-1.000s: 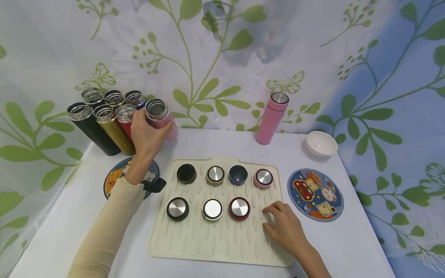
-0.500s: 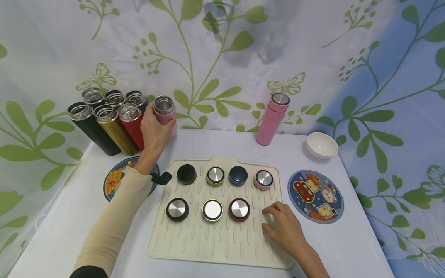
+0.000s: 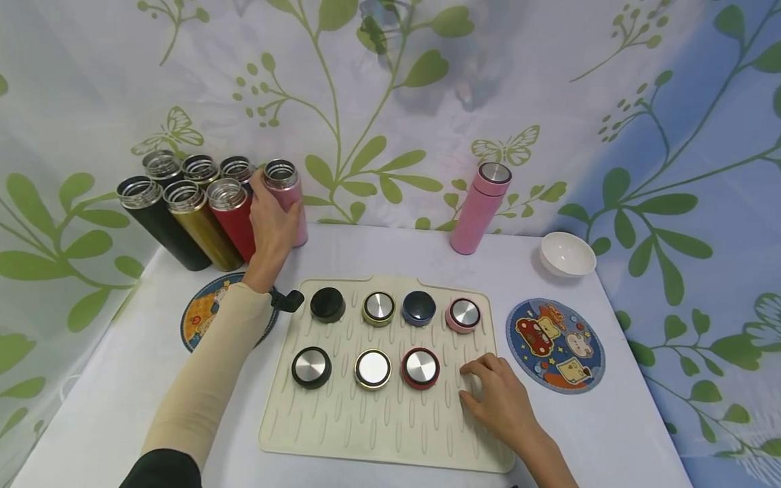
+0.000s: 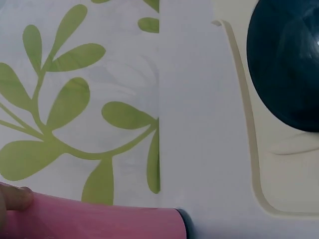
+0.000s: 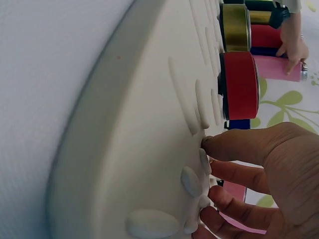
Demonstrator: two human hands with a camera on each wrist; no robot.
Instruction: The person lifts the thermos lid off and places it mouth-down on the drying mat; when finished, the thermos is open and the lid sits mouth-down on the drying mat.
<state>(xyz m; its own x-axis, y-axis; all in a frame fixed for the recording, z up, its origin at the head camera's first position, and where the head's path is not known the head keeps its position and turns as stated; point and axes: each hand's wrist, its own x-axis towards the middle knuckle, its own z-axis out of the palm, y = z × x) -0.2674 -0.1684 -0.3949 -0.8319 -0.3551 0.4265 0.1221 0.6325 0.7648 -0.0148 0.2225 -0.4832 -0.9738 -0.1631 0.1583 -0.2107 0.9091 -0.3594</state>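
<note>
At the back left, my left hand [image 3: 272,220] grips a lidless pink thermos bottle [image 3: 289,195], thumb on one side and fingers reaching round the other. The bottle stands upright beside a red bottle [image 3: 234,220]. In the left wrist view its pink body [image 4: 109,221] shows along the bottom, with a fingertip [image 4: 19,198] on it. My right hand [image 3: 500,400] rests at the right edge of a cream mat [image 3: 366,437], loosely bent fingertips touching it and nothing held. Nearest to that hand are a red-rimmed lid [image 3: 420,368] and a pink lid [image 3: 463,315].
Several open bottles, among them a black one [image 3: 165,224] and a gold one [image 3: 204,227], cluster at the back left. Several lids stand in two rows on the mat. A capped pink bottle [image 3: 478,213], white bowl [image 3: 567,254] and round patterned coaster [image 3: 555,346] are at right.
My left hand and the open pink bottle have shifted slightly; the bottle now stands more upright and closer to the other bottles. The right hand stays in place.
</note>
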